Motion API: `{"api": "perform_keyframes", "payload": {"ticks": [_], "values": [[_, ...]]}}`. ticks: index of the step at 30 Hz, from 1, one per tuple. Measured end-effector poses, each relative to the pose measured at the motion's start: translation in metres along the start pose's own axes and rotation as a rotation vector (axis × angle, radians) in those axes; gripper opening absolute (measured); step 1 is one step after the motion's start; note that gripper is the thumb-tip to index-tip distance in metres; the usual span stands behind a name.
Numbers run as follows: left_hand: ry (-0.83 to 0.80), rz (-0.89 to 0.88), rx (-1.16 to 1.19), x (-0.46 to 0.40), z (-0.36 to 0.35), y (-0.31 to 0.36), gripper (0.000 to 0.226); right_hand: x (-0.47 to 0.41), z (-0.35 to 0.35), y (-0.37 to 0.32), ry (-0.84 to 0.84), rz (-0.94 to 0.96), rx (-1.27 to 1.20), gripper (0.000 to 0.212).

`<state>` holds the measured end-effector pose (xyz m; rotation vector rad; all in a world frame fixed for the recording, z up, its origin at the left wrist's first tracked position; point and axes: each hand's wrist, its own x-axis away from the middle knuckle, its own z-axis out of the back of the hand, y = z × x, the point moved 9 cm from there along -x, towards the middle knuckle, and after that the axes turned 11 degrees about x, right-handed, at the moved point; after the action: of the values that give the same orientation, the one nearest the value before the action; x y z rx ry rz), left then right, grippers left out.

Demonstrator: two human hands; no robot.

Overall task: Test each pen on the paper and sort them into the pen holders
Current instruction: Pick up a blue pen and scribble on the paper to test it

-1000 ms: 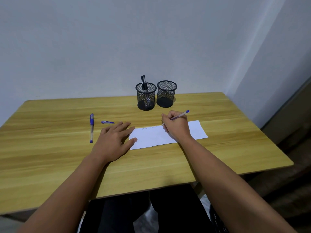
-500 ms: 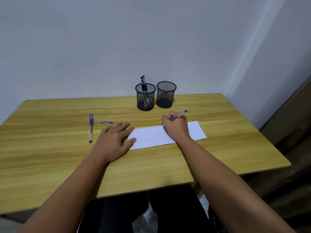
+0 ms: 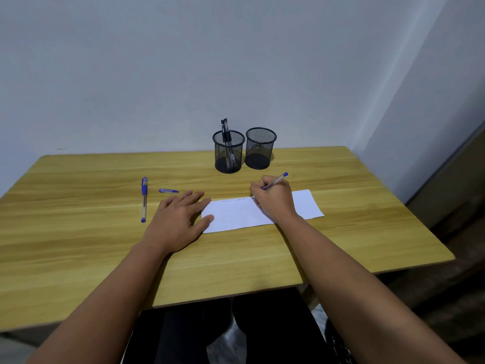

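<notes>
A white sheet of paper (image 3: 236, 214) lies on the wooden table (image 3: 78, 245), with faint scribbles near its top edge. My right hand (image 3: 274, 199) grips a blue pen (image 3: 278, 179) with its tip down on the paper. My left hand (image 3: 181, 219) lies flat, fingers spread, its thumb and fingertips on the paper's left edge. Two black mesh pen holders stand at the back: the left holder (image 3: 228, 152) has two black pens (image 3: 225, 130) in it, the right holder (image 3: 260, 148) looks empty. A capped blue pen (image 3: 143, 199) and a loose blue cap (image 3: 168, 191) lie to the left.
The table stands against a plain wall, with a corner at the right. The front edge runs just over my dark-clad legs (image 3: 236, 332). Beyond the right edge (image 3: 425, 222) the floor is dark.
My right hand has shifted very slightly on the paper with the pen. My left hand stays flat in the same place.
</notes>
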<state>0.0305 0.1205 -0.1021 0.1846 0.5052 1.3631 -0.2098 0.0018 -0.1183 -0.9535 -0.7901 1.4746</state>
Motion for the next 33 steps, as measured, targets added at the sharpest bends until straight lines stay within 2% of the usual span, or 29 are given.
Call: {"api": "perform_keyframes", "payload": {"ticks": [33], "values": [[-0.01,0.001,0.008,0.0006,0.0001,0.0008,0.063,0.0024,0.0089,-0.0055,0.074,0.021,0.05,0.039]]}}
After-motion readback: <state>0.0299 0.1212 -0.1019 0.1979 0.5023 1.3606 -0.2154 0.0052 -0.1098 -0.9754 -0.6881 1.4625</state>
